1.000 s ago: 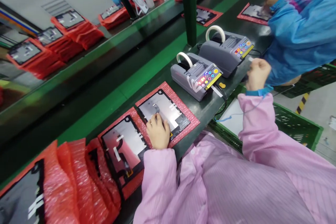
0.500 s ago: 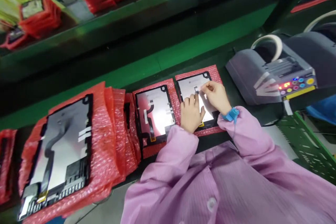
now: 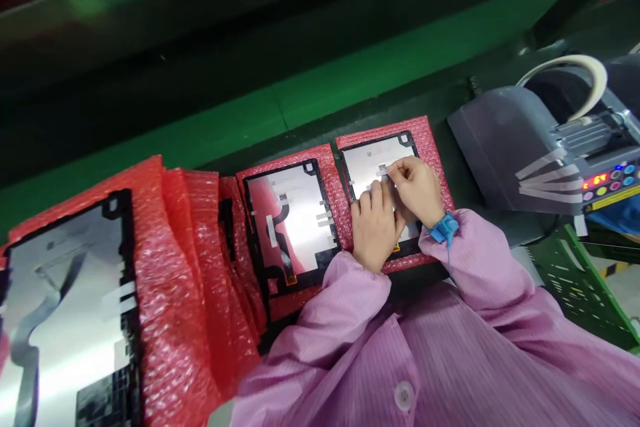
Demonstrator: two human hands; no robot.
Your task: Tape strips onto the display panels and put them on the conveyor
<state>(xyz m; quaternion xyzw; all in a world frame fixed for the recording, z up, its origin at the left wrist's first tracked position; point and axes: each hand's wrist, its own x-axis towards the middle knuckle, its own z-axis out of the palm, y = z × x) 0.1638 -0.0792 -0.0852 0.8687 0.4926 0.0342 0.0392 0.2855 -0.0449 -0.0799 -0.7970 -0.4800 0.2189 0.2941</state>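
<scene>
The panel (image 3: 370, 157) under my hands is a tablet screen with a silvery back and black frame, lying on red bubble wrap (image 3: 436, 153). My left hand (image 3: 375, 227) rests on it palm down, fingers stretched out, its fingertips near a small connector. My right hand (image 3: 419, 192), a blue band at its wrist, pinches a small pale piece of tape (image 3: 381, 173) against the panel beside that connector. The flex cable below is mostly hidden by my hands. To the left lies a similar screen panel (image 3: 307, 213) with a dark flex cable (image 3: 281, 230) and white tape strips.
At far left, another screen panel (image 3: 60, 307) tops a stack of red bubble-wrap sleeves (image 3: 170, 320). A grey tape dispenser (image 3: 505, 147) with a lit red display stands to the right, tape strips stuck on its side. A green perforated crate (image 3: 575, 280) is below it.
The view has shifted closer and turned, so the left stack slides outward and the dispenser moves right. Both hands stay at the same panel, the right fingertips still pinched by the connector.
</scene>
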